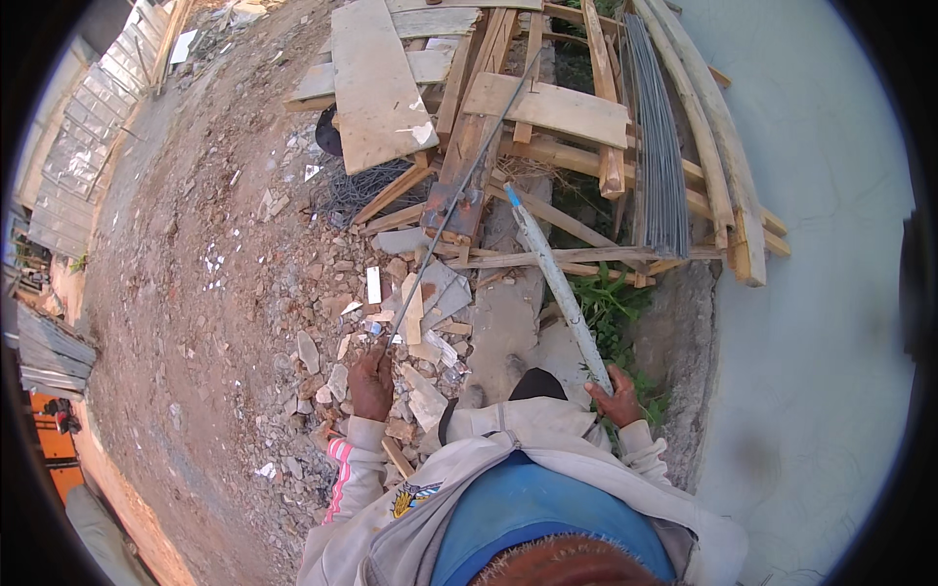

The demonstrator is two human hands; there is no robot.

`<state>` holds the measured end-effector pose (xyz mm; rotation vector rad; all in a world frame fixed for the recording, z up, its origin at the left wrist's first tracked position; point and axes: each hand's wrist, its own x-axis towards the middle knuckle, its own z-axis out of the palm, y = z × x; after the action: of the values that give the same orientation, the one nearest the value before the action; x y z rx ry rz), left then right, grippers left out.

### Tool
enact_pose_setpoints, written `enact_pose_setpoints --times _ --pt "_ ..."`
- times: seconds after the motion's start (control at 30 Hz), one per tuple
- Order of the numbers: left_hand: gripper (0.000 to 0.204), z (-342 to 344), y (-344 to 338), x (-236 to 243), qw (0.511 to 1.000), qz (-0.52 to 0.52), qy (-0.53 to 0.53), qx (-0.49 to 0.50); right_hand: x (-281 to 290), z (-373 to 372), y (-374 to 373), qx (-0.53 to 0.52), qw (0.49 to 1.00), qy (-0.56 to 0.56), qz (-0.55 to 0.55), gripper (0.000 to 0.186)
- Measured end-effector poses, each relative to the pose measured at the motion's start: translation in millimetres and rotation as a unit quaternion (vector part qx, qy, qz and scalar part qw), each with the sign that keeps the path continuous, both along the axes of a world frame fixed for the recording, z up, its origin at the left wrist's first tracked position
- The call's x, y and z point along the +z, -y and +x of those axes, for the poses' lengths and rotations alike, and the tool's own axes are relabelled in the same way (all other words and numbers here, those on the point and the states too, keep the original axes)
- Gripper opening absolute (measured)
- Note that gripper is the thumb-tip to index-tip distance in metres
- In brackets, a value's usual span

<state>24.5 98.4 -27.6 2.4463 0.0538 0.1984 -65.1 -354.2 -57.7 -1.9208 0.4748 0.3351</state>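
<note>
Rod point(477, 164) in curled left fingers point(370, 367), pipe point(561, 288) in curled right fingers point(621, 387)

The ground point(186, 293) is bare brown dirt, strewn with rubble point(318, 376): broken stones, flat shards, wood scraps and a white rectangular piece point(373, 285). A tangle of dark wire point(357, 195) lies on it beside the lumber. Farther out, rough beams point(557, 153) form a low, crisscrossed pile. Across it rest a wide pale board point(376, 98), a shorter board point(557, 109), a bundle of thin grey rods point(657, 137) and long poles point(728, 156). One thick plank bears a rusty metal plate point(459, 217).
</note>
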Motion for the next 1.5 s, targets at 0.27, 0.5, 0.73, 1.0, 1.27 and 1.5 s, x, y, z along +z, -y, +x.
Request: enact_pose_setpoints --times 0.27,0.5,0.73,1.0,1.27,1.5 --pt "0.021 -23 50 2 0.998 -0.009 0.006 0.059 -52 53 15 0.063 0.982 0.149 -0.097 0.039" --pt "0.026 -28 71 8 0.996 0.053 0.006 0.065 -84 90 68 0.109 0.99 0.07 -0.058 0.038" --pt "0.028 -26 79 13 0.991 0.045 -0.061 0.111 -86 110 106 0.175 0.979 0.043 -0.095 0.038" --pt "0.025 -16 98 23 0.987 0.107 -0.033 0.112 -102 120 128 0.177 0.979 0.047 -0.09 0.036" --pt "0.023 -24 91 14 0.984 0.081 -0.033 0.153 -103 124 137 0.15 0.982 0.071 -0.086 0.034" --pt "0.025 -25 91 12 0.984 0.112 -0.015 0.138 -99 131 142 0.148 0.983 0.065 -0.083 0.033"
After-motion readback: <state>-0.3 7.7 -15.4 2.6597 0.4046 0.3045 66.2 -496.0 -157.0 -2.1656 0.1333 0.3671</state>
